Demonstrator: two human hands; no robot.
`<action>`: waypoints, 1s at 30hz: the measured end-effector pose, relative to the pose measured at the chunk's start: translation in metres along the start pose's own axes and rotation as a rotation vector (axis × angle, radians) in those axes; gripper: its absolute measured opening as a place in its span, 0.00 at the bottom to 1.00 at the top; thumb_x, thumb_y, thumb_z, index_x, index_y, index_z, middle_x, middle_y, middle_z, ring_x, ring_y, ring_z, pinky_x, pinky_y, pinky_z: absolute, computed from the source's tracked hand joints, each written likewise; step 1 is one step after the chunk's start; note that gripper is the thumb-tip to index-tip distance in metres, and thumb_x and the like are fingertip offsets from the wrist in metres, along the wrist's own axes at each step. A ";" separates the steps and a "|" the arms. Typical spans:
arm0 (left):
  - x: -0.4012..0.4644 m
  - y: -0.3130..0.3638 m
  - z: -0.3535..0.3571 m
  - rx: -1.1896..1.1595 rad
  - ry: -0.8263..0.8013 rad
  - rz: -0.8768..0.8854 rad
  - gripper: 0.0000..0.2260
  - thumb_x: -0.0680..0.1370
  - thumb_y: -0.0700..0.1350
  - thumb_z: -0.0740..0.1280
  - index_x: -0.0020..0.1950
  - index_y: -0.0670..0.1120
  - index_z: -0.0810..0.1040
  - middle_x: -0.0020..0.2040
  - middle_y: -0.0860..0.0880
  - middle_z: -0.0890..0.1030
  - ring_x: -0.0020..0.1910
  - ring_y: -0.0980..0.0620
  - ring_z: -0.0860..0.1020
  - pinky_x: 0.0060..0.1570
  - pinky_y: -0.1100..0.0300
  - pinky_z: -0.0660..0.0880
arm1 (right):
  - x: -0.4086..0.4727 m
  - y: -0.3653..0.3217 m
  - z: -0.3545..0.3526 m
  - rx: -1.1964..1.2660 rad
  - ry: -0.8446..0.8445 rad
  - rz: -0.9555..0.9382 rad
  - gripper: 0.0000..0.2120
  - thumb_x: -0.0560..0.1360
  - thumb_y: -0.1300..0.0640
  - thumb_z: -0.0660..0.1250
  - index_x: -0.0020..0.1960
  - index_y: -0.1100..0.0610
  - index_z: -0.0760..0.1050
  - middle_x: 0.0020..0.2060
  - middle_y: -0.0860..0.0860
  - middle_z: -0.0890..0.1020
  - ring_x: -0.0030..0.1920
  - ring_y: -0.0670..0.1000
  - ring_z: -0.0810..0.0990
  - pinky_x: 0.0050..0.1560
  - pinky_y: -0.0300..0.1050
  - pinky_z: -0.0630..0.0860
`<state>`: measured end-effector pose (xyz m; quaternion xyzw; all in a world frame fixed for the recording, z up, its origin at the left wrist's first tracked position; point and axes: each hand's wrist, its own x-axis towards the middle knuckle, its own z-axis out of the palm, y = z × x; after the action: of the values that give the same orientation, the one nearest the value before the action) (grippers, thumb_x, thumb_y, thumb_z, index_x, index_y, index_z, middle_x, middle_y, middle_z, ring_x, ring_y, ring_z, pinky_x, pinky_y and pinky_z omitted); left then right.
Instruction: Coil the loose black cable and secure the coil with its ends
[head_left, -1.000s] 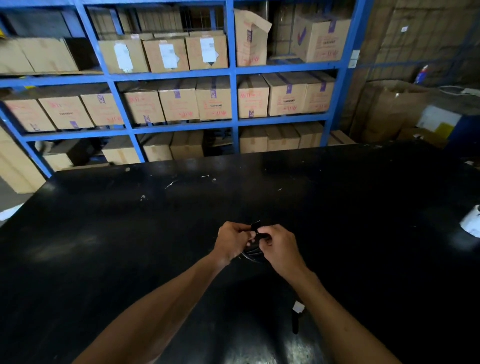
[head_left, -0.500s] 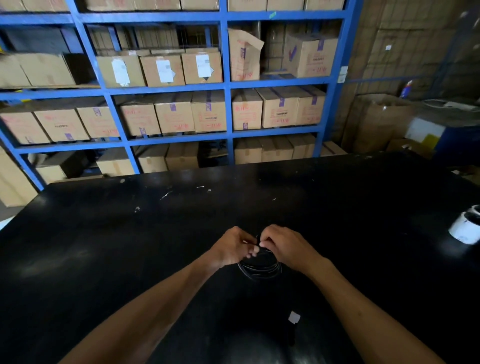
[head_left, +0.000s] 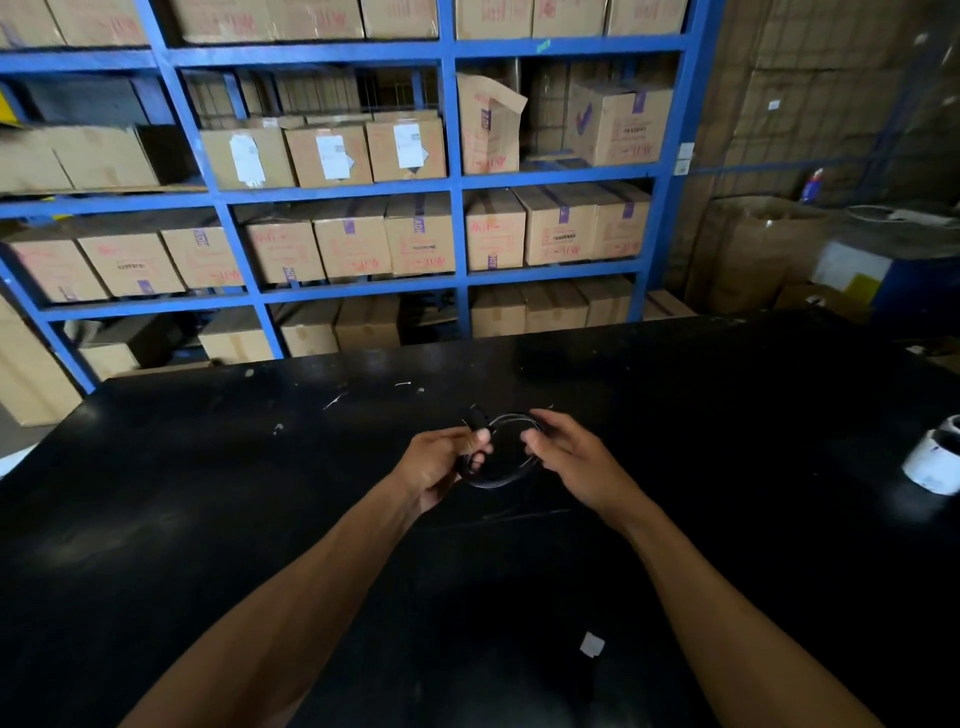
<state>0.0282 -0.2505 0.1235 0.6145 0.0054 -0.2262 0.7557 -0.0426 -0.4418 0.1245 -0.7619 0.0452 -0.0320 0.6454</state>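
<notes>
A: What have I got in my hands at this point?

B: The black cable (head_left: 497, 470), wound into a small coil, held above the dark surface (head_left: 208, 493) a little in front of me, between both hands. My left hand (head_left: 441, 462) is curled closed around the coil's left side, with a short stub of cable sticking up and away from me out of the top of that fist.

A: And the other one?

B: My right hand (head_left: 574, 462) sits at the coil's right edge, fingers (head_left: 535, 449) bent loosely onto the loops — more a light pinch than a fist. How firmly it grips I cannot tell.

A: How does the coil lie?

B: It reads as a flattened oval, long axis running left to right from hand to hand, its open face tilted up towards me. Black on black, so the near rim is clear and the far rim is only a thin glint.

A: Anything else on the surface?

B: A white roll (head_left: 935, 460) well off to the right, and a small white tag (head_left: 592, 644) near me, between my forearms. Behind stands a blue shelf rack (head_left: 452, 182) full of cardboard boxes (head_left: 415, 234).
</notes>
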 end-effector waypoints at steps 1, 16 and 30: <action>0.000 0.001 0.000 -0.053 -0.001 -0.002 0.03 0.77 0.36 0.70 0.47 0.37 0.83 0.40 0.44 0.82 0.32 0.56 0.77 0.34 0.67 0.77 | 0.000 0.000 0.002 0.047 0.004 -0.003 0.18 0.78 0.51 0.70 0.67 0.48 0.75 0.57 0.50 0.84 0.58 0.47 0.83 0.59 0.43 0.77; -0.005 0.036 0.004 0.673 -0.213 0.258 0.08 0.76 0.41 0.73 0.53 0.41 0.85 0.47 0.46 0.87 0.47 0.53 0.84 0.50 0.60 0.76 | 0.014 -0.024 0.006 -0.119 0.017 -0.146 0.25 0.77 0.58 0.71 0.72 0.50 0.72 0.62 0.51 0.81 0.62 0.46 0.80 0.67 0.47 0.75; -0.006 0.034 -0.013 0.449 -0.259 0.095 0.11 0.78 0.39 0.71 0.59 0.41 0.83 0.52 0.41 0.86 0.53 0.44 0.84 0.55 0.48 0.81 | 0.008 -0.021 0.010 -0.149 -0.054 -0.125 0.22 0.77 0.62 0.70 0.69 0.51 0.76 0.55 0.46 0.83 0.53 0.42 0.82 0.51 0.33 0.77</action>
<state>0.0383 -0.2315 0.1538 0.7324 -0.1706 -0.2630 0.6044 -0.0328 -0.4295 0.1431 -0.8096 -0.0176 -0.0483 0.5847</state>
